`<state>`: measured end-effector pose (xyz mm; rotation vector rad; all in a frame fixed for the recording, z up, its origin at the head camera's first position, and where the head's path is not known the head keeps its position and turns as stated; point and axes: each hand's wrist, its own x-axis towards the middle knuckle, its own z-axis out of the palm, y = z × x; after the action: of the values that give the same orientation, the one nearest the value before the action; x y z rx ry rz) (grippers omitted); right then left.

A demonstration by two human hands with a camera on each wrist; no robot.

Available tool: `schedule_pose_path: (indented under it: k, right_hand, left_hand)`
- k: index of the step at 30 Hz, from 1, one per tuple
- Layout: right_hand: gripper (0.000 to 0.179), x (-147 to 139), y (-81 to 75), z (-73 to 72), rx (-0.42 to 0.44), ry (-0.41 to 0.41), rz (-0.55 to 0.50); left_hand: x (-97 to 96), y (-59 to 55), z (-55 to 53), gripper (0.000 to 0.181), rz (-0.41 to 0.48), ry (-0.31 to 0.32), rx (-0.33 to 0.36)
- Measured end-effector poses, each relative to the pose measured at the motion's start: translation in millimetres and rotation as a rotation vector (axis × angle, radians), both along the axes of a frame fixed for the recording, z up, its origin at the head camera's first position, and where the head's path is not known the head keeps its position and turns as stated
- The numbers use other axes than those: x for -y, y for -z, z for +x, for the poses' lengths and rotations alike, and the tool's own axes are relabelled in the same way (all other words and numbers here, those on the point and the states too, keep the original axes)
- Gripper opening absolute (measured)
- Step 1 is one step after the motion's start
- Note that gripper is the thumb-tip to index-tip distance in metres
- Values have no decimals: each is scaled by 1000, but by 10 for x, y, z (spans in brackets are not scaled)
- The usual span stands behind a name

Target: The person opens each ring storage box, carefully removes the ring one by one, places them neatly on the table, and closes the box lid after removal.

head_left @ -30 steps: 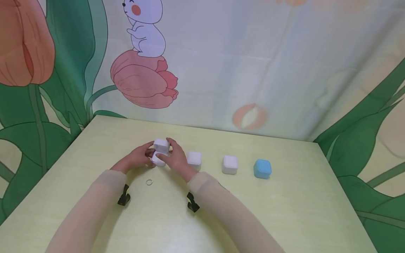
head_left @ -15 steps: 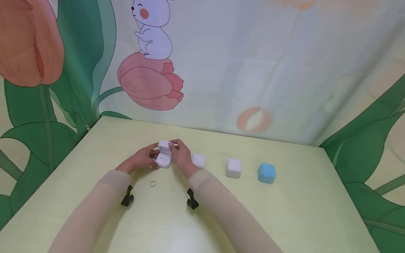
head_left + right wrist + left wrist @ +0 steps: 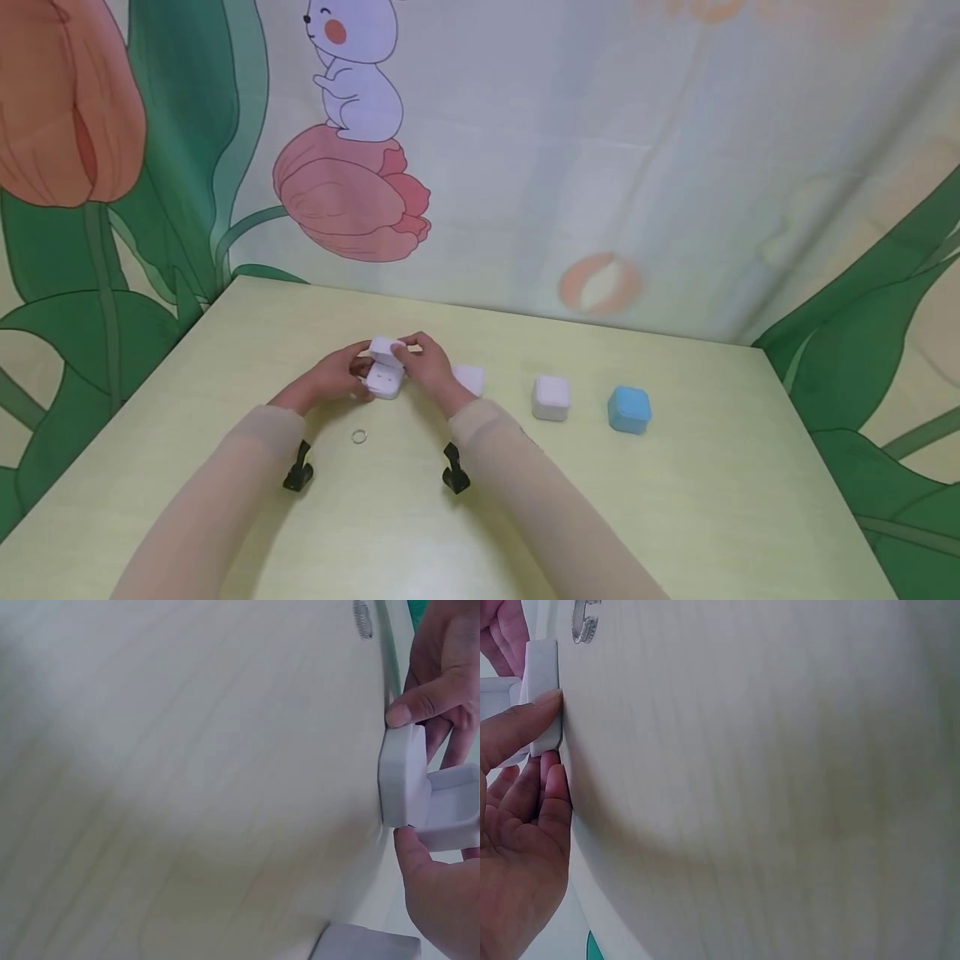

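A small white ring box (image 3: 385, 383) stands with its lid up, showing a white insert with a slit. My left hand (image 3: 335, 377) grips the base from the left, thumb along its side in the left wrist view. At the right, my right hand (image 3: 429, 367) holds the raised lid (image 3: 454, 802) between thumb and fingers. A silver ring (image 3: 359, 436) lies on the table nearer me, apart from both hands; its band looks studded in the left wrist view.
To the right stand a white box (image 3: 468, 380), partly hidden by my right hand, another white box (image 3: 551, 398) and a blue box (image 3: 629, 410), in a row. The pale table (image 3: 600, 517) ends at a printed curtain (image 3: 510, 167) behind.
My right thumb has gone from the front of the ring box up to its lid, uncovering the slit insert. The left hand keeps its grip on the base. The ring stays put.
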<state>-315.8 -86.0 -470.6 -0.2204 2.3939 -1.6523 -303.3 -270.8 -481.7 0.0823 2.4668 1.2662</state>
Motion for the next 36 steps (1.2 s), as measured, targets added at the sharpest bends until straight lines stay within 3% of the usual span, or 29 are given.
schedule_pose_path:
  k: [11,22,31,36]
  right_hand:
    - [24,-34,6,52,-52,-32,14]
    - [21,-76,59,48,-100,-98,29]
    - [20,-73,74,81,-113,-113,0]
    - [22,-68,74,106,-76,-106,-10]
  left_hand:
    - [-6,14,-1,93,8,6,-3]
    - [4,-2,31,87,-5,62,-70]
    - [3,-32,42,86,-29,55,-44]
    - [-1,-16,44,84,-21,69,-62]
